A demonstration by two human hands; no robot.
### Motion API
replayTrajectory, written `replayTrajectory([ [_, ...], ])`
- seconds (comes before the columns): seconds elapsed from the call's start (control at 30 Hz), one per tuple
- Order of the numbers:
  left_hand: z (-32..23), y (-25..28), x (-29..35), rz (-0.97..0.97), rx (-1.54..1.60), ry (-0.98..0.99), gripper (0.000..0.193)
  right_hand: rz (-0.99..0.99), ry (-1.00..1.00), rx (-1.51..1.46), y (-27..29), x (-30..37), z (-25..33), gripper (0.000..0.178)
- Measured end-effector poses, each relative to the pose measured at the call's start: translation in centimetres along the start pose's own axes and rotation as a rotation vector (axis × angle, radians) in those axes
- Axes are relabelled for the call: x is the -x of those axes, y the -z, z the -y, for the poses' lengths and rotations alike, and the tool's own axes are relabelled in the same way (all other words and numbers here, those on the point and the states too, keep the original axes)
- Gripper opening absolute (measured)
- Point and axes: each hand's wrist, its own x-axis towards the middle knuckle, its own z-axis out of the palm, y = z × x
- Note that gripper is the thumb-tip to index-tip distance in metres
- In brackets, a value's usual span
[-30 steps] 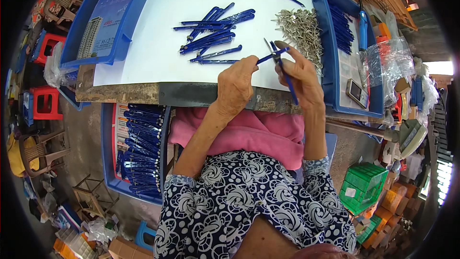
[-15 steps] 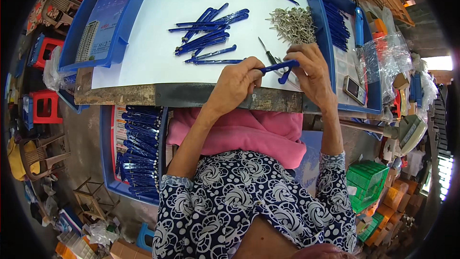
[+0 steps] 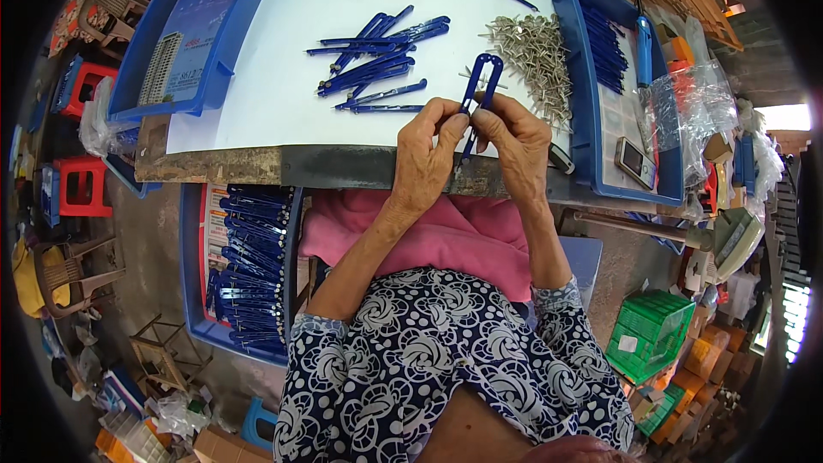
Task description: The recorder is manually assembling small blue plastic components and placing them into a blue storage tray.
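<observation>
My left hand (image 3: 429, 159) and my right hand (image 3: 513, 141) meet at the near edge of the white table (image 3: 283, 111). Together they pinch a blue two-legged compass part (image 3: 480, 86), held upright with its joined end pointing away from me. A loose pile of the same blue parts (image 3: 377, 60) lies on the table just beyond my left hand. A heap of small silver metal pieces (image 3: 536, 56) sits beyond my right hand.
A blue tray (image 3: 591, 120) at the right holds more blue parts, a blue tool and a small phone. Another blue tray (image 3: 184, 43) sits at the left. A blue crate of finished blue parts (image 3: 249, 266) stands below the table on my left. Green crates (image 3: 647, 334) are at lower right.
The blue part was lying sideways between my hands; now both hands have turned it upright and drawn slightly toward the table edge.
</observation>
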Motion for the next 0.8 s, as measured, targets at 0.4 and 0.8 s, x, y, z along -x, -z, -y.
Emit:
replayTrajectory([
  [0.4,0.1,2.1,1.8,0.116,0.180,0.179,0.013,0.060,-0.184,-0.104,-2.3,1.0,-0.1,0.021],
  [0.8,-1.5,12.3,3.1,0.446,0.065,0.547,0.023,0.268,-0.118,0.300,-1.3,2.6,-1.9,0.022],
])
